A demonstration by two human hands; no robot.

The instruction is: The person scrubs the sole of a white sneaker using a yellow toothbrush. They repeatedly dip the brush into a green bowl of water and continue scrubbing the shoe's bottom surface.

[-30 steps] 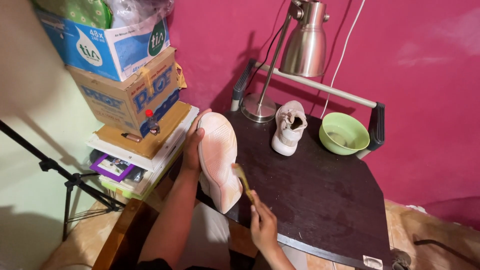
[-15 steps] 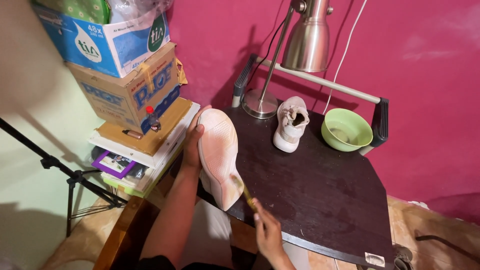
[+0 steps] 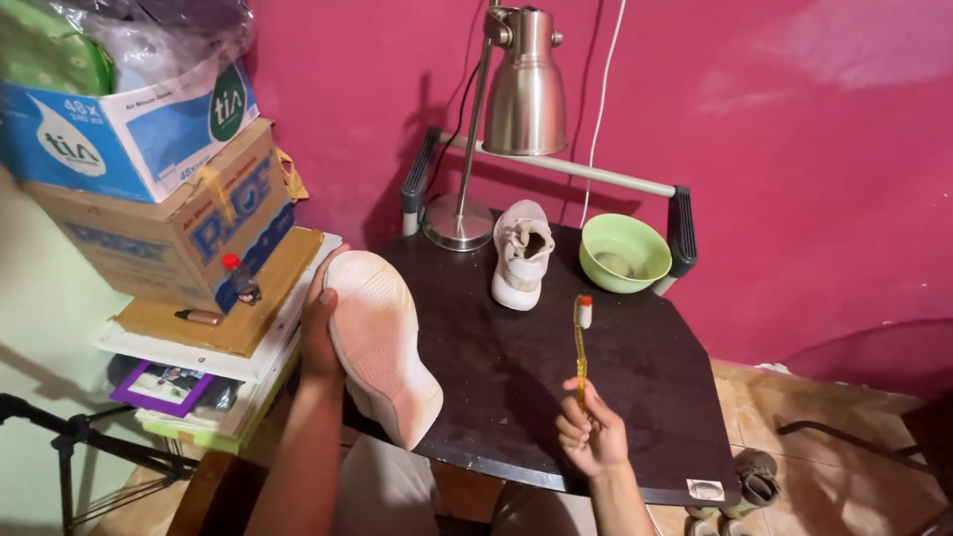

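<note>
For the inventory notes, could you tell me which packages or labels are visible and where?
Blue-and-white carton: top of the left stack, plastic bag on it.
Brown cardboard box: beneath it, blue printing.
Small round sticker: the dark table's near right corner.

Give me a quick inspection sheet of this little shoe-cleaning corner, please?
Surface: dark table, dusty.
Job's things: pale shoe, sole up; toothbrush, bristles up.
Clutter: second shoe, green bowl, desk lamp.
Hands: left hand holds the pale shoe; right hand holds the toothbrush.
Cables: white cord down the wall.
Surroundings: pink wall, stacked cardboard boxes, tripod.
</note>
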